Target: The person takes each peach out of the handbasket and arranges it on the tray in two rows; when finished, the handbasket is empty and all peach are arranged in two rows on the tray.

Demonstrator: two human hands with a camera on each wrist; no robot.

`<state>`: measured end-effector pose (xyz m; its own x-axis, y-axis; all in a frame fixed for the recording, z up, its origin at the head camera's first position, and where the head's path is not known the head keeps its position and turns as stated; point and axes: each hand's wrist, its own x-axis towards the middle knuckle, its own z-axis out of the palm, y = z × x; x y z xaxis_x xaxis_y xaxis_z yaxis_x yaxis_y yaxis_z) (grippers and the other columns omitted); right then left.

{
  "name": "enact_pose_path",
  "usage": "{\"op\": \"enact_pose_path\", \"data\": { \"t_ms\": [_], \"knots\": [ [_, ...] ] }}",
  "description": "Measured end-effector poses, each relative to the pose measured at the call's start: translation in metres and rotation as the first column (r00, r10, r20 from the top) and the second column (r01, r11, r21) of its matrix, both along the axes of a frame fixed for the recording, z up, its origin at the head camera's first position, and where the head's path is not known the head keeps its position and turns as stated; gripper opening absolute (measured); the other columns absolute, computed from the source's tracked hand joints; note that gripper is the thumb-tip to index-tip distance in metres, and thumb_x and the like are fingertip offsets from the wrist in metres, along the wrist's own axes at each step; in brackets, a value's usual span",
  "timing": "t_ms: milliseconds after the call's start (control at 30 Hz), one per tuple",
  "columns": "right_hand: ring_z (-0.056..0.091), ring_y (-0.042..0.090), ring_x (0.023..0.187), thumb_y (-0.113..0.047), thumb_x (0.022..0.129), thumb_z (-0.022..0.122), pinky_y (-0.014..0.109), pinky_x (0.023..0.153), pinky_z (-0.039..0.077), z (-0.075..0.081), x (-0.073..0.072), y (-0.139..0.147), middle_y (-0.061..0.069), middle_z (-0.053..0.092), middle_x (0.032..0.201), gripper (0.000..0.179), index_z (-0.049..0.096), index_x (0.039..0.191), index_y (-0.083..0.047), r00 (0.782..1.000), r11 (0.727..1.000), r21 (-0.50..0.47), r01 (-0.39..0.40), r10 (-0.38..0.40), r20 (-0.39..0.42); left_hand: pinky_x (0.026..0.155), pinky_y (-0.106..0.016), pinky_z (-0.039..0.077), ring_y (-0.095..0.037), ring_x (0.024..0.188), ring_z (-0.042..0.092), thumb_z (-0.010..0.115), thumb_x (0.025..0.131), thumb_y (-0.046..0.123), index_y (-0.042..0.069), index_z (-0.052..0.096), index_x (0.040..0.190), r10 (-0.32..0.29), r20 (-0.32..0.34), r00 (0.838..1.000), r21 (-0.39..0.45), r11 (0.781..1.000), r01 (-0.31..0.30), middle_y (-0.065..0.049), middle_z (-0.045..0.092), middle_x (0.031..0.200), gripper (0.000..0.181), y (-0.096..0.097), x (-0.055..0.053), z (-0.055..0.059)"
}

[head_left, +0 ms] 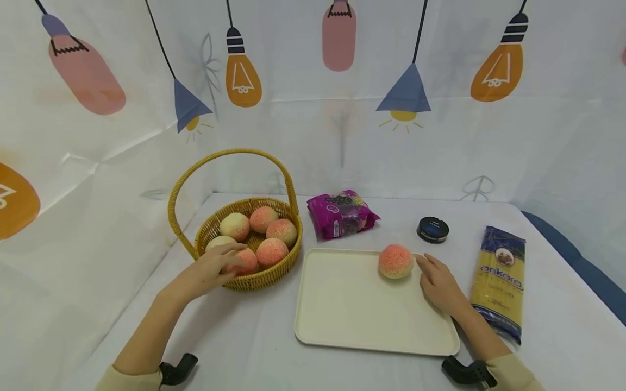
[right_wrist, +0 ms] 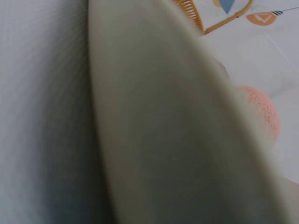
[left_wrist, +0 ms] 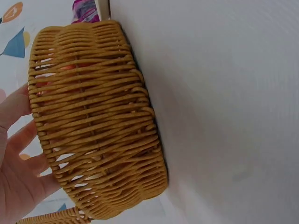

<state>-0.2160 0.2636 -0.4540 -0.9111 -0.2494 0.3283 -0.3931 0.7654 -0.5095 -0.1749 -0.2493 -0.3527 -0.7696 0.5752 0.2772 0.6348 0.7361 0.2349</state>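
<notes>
A wicker basket (head_left: pixel 264 279) with a tall handle holds several peaches, some pinkish-red and some pale yellow. My left hand (head_left: pixel 207 271) reaches over its front-left rim, fingers spread about a pink peach (head_left: pixel 244 262); whether they touch it I cannot tell. In the left wrist view, the basket's woven side (left_wrist: pixel 93 116) hides the fingertips of that hand (left_wrist: pixel 21 163). Another pink peach (head_left: pixel 396 262) sits near the back right of a cream tray (head_left: pixel 362 315). Just right of this peach, my right hand (head_left: pixel 440 283) lies over the tray's right edge, its fingers gripping nothing.
Behind the tray lies a purple snack bag (head_left: pixel 339 214). A round black tin (head_left: pixel 432 229) stands at the back right. The yellow and blue ankara packet (head_left: pixel 501 277) lies right of the tray, close to my right forearm. A printed white curtain (head_left: pixel 313 136) hangs behind the table.
</notes>
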Motion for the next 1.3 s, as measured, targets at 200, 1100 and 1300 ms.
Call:
{"op": "enact_pose_path", "data": {
  "t_ms": [200,1100,1300],
  "knots": [
    [0.035,0.053,0.117,0.004,0.085,0.046,0.061,0.094,0.027,0.000,0.001,0.001,0.037,0.038,0.128,0.039,0.047,0.123,0.013,1.000,1.000,-0.006,0.000,0.000,-0.008,0.083,-0.045,0.046,-0.035,0.109,0.052,0.072,0.071,-0.005,0.012,0.073,0.093,-0.113,-0.003,0.994,-0.041,0.993,0.113,-0.020,0.058,0.115,0.027,0.004,-0.007,0.005],
    [0.035,0.053,0.116,0.002,0.085,0.048,0.062,0.094,0.027,-0.004,-0.001,-0.002,0.037,0.038,0.128,0.039,0.049,0.122,0.013,1.000,1.000,-0.011,0.001,-0.001,-0.021,0.047,-0.025,0.041,-0.011,0.051,0.048,0.060,0.078,-0.002,0.024,0.066,0.092,0.164,0.475,0.865,-0.431,0.900,0.066,0.005,0.053,0.070,0.030,0.043,-0.042,0.041],
    [0.034,0.052,0.118,0.001,0.086,0.048,0.061,0.096,0.026,-0.005,-0.001,0.000,0.036,0.038,0.129,0.040,0.048,0.124,0.011,1.000,1.000,0.002,0.006,-0.006,0.004,0.049,-0.025,0.043,-0.009,0.052,0.050,0.061,0.078,0.000,0.023,0.067,0.096,0.165,0.497,0.852,-0.418,0.906,0.068,0.004,0.054,0.076,0.030,0.042,-0.043,0.042]
  ]
}}
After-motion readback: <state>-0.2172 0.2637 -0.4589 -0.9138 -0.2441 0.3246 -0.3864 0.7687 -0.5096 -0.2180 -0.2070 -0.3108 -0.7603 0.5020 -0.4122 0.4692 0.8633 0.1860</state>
